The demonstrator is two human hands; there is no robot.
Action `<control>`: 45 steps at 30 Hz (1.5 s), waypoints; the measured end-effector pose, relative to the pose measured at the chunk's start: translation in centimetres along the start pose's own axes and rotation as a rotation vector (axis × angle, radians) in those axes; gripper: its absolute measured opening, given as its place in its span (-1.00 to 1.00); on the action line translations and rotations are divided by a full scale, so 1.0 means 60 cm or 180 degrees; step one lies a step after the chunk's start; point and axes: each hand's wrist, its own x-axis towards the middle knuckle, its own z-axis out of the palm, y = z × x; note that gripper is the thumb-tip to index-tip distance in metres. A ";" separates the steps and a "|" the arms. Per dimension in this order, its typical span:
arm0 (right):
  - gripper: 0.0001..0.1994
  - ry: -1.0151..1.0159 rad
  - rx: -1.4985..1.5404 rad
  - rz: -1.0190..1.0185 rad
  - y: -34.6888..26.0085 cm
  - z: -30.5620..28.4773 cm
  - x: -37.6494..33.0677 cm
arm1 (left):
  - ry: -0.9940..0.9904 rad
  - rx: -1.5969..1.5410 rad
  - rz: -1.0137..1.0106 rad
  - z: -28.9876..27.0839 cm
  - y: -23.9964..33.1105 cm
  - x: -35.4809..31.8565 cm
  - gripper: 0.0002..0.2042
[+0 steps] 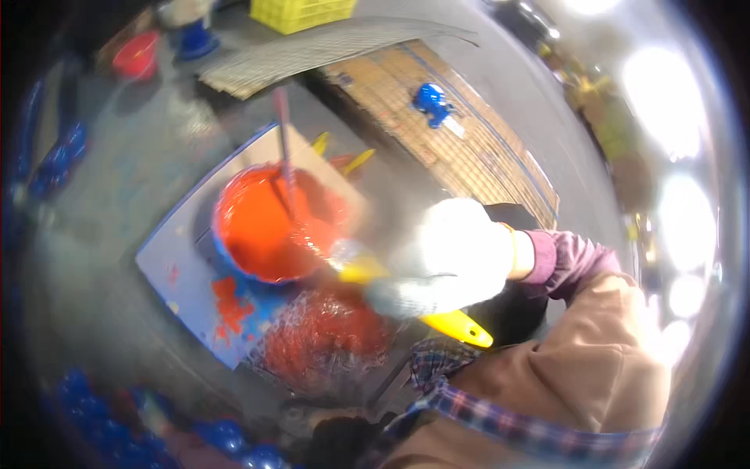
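Head view: a person bends over a paint station on a grey floor; the picture is blurred around the hands.
Right hand: the right hand (447, 258), in a white knitted glove, is closed around the yellow handle of a brush (461, 328); the handle's end sticks out below the glove, toward the person.
Brush head: it points away from the hand to the rim of the bucket and is too smeared to make out.
Left hand: not clearly seen; a dark shape low in the frame may be a glove, but I cannot tell how it stands or whether it holds anything.
Bucket: the bucket of orange-red paint (266, 227) stands just left of the right hand, with a stirring stick (285, 148) leaning in it.
Red-coated piece: a rounded piece (332, 332) lies below the right hand, already covered in wet-looking red.
Board: a blue board (168, 270) under the bucket carries red splashes.
Beyond the hand: two more yellow handles (344, 156) past the bucket, and a blue valve-like part (431, 103) well apart on a wooden pallet (484, 164).
Progress: judged from the colour, the near piece looks mostly painted; the blue parts (86, 410) at the lower left remain unpainted.
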 end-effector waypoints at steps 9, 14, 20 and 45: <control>-0.64 0.1470 0.0196 0.0889 0.180 -0.129 -0.175 | 0.0888 0.1089 0.1777 -0.160 0.459 -0.404 -0.42; -0.82 0.2137 -0.0132 0.2151 0.499 -0.123 -0.324 | 0.1710 0.0647 0.2909 -0.174 0.513 -0.486 -0.59; -0.75 0.1759 -0.1317 0.3066 0.785 -0.023 -0.396 | 0.1111 0.0487 0.2695 -0.188 0.437 -0.505 -0.61; -0.57 0.1936 0.1489 0.2122 0.466 -0.084 -0.374 | 0.0863 -0.2173 0.0428 -0.593 0.635 -0.886 -0.71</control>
